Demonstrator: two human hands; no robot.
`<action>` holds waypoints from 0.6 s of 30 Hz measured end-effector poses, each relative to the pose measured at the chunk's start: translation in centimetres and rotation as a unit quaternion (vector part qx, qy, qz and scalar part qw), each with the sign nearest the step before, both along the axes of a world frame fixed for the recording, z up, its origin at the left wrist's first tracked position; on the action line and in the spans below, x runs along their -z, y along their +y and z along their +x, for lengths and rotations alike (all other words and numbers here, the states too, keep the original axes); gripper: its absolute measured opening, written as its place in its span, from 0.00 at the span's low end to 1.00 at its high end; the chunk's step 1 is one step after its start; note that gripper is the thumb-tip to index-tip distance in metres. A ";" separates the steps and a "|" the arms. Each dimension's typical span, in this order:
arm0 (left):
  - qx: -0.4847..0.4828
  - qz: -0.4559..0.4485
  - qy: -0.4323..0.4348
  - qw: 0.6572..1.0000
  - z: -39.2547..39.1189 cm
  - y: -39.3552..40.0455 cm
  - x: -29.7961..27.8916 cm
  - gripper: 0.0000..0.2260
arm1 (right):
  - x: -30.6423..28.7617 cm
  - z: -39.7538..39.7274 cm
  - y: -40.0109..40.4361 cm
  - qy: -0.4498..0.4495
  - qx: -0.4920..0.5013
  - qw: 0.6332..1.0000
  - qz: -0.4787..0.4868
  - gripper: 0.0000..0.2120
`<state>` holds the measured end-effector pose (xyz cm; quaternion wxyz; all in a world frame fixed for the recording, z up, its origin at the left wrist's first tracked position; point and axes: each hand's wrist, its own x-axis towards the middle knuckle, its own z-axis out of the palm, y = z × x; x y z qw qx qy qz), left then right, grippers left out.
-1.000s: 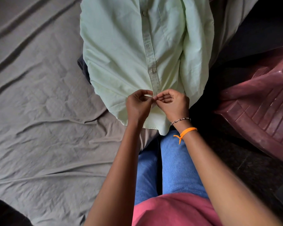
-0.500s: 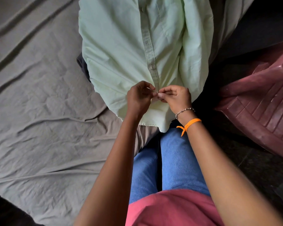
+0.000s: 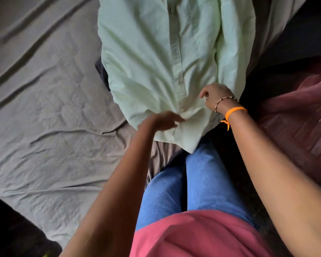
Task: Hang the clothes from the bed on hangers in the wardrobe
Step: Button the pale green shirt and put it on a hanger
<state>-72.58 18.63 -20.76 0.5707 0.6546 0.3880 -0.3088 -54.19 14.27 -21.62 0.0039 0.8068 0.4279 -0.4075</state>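
A pale green button-up shirt [image 3: 156, 62] lies front up on the grey bed sheet [image 3: 44, 117], its hem toward me and overhanging the bed edge above my knees. My left hand [image 3: 163, 121] is blurred, fingers stretched out, touching the shirt's lower placket where creases gather. My right hand [image 3: 216, 98], with a bead bracelet and an orange band on the wrist, rests at the shirt's lower right edge with fingers loosely curled; nothing shows between them. No hanger or wardrobe is in view.
A dark garment [image 3: 101, 71] peeks out from under the shirt's left side. A maroon plastic chair [image 3: 304, 130] stands close on the right, beside the bed. A dark object [image 3: 11, 229] sits at the lower left.
Both hands have let go of the placket they were pinching together. The right hand moved right to the shirt's edge; the left dropped slightly and spread its fingers.
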 end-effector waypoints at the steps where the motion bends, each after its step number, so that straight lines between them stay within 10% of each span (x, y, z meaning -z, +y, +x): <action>1: 0.051 -0.041 0.051 0.997 0.2 -0.5 0.0 0.22 | 0.2 0.1 0.0 -0.003 -0.004 1.000 0.002 0.15; 4: 0.079 -0.092 0.085 0.989 1.5 -0.6 -1.2 0.21 | 0.1 0.2 0.5 0.058 -0.004 0.998 -0.007 0.13; 8: -0.029 0.073 0.012 0.997 3.6 3.0 -2.7 0.15 | -1.2 0.9 2.6 0.101 0.010 0.994 0.025 0.11; 12: -0.248 0.193 -0.052 0.948 6.2 8.3 -3.3 0.09 | -2.6 2.9 6.8 0.115 0.023 0.984 0.132 0.09; 18: -0.321 0.296 -0.110 0.893 11.9 18.1 -3.8 0.10 | -5.0 6.5 17.3 0.043 -0.019 0.948 0.314 0.17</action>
